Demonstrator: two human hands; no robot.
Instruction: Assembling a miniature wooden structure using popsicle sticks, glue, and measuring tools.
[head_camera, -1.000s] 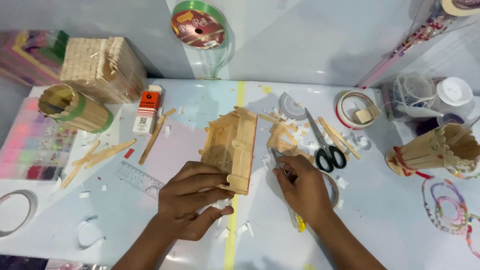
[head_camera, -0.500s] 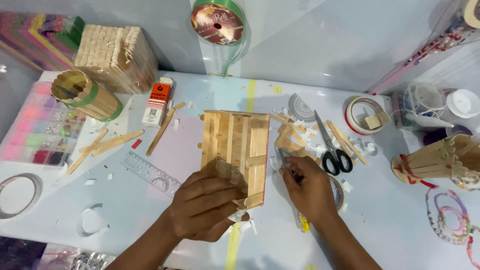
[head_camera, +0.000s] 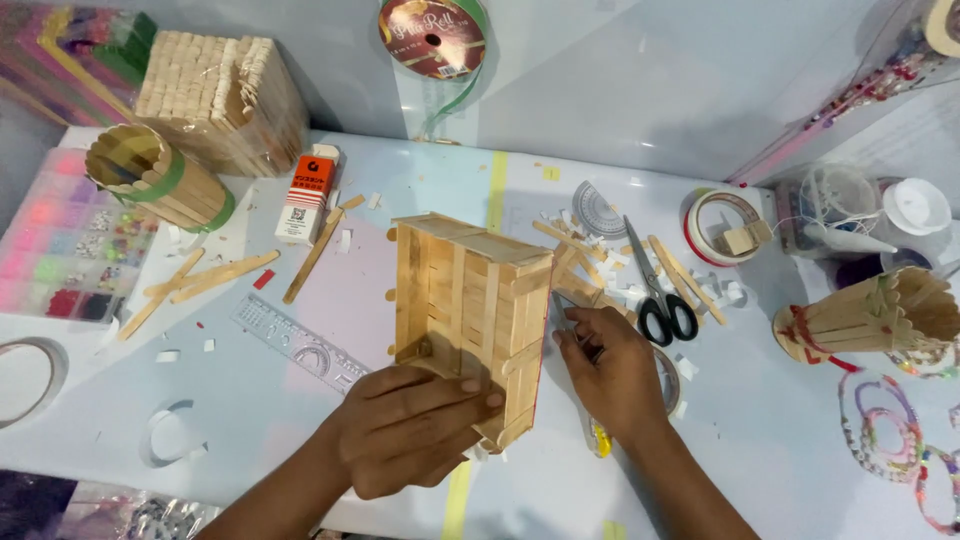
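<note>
A box built of wooden craft sticks (head_camera: 470, 300) stands tilted on the table, its open side turned toward me. My left hand (head_camera: 410, 425) grips its near lower edge, fingers wrapped over the wood. My right hand (head_camera: 612, 372) rests just right of the box and pinches a small thin tool (head_camera: 562, 305) whose tip touches the box's right wall; a yellow piece (head_camera: 600, 438) shows below the hand. Loose sticks and white paper scraps (head_camera: 600, 262) lie behind the right hand.
Black-handled scissors (head_camera: 658, 290), a tape roll (head_camera: 722, 226) and a stick cup (head_camera: 870, 315) lie right. A clear ruler (head_camera: 295, 342), loose sticks (head_camera: 205, 280), an orange-white glue box (head_camera: 305, 195), a green-banded stick cup (head_camera: 155, 180), a stick block (head_camera: 220, 100) and a bead tray (head_camera: 60, 240) lie left.
My left hand has tipped the stick box up and turned it, so its open inside now faces me. My right hand has moved up against the box's right wall.
</note>
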